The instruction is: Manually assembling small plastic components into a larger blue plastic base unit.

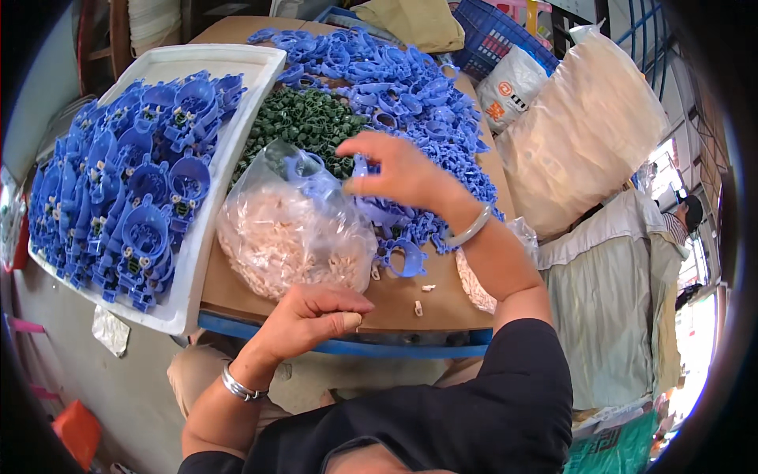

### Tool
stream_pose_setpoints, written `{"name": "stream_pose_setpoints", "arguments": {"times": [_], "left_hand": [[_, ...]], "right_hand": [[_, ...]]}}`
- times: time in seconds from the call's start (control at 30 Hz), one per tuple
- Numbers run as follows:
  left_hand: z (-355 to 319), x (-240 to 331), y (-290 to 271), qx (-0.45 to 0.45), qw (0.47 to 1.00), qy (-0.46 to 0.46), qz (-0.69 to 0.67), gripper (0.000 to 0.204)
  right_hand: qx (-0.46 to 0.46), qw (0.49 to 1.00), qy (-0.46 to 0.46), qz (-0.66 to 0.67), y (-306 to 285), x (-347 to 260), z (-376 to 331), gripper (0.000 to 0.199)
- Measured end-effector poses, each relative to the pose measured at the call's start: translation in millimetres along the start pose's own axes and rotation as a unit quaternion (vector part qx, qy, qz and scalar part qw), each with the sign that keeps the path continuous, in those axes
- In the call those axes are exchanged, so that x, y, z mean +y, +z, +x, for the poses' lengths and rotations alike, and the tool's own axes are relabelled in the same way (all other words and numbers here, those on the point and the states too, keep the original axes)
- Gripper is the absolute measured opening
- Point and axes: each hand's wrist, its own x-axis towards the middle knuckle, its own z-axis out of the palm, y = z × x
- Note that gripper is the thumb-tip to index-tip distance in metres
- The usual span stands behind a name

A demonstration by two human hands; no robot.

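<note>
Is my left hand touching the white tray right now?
Apart. The head view shows brown cardboard between the left hand and the right rim of the white tray.

The bag point(339, 213) is clear and colourless, and the small pieces point(268, 241) inside it are pale pinkish cream. Just beyond the bag, the heap of little fittings point(304, 114) is dark green. The plastic parts point(434, 103) beyond and right of the bag are periwinkle blue. Left of the bag, the tray point(202, 237) is white, its stacked parts point(146, 225) the same blue, dotted with cream and dark green. Under the bag, the tabletop point(450, 316) is brown, edged bright blue. Right of the bag are 2 sacks: the smaller point(515, 75) white with orange and black print, the larger point(584, 126) plain cream.
</note>
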Motion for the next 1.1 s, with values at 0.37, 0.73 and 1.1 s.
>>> {"name": "stream_pose_setpoints", "arguments": {"times": [0.37, 0.73, 1.1], "left_hand": [[10.4, 5.2, -1.3, -0.013, 0.999, -0.009, -0.045, 0.023], [9.6, 2.3, -5.8, 0.003, 0.996, -0.058, -0.074, 0.024], [11.0, -0.8, -1.0, -0.035, 0.997, -0.017, -0.069, 0.023]], "right_hand": [[0.300, 0.850, 0.385, -0.198, -97.5, 339.5, -40.9, 0.065], [0.224, 0.811, 0.425, 0.333, -55.6, 335.5, -18.5, 0.028], [-0.003, 0.919, 0.371, 0.134, -80.6, 157.2, 22.7, 0.031]]}}
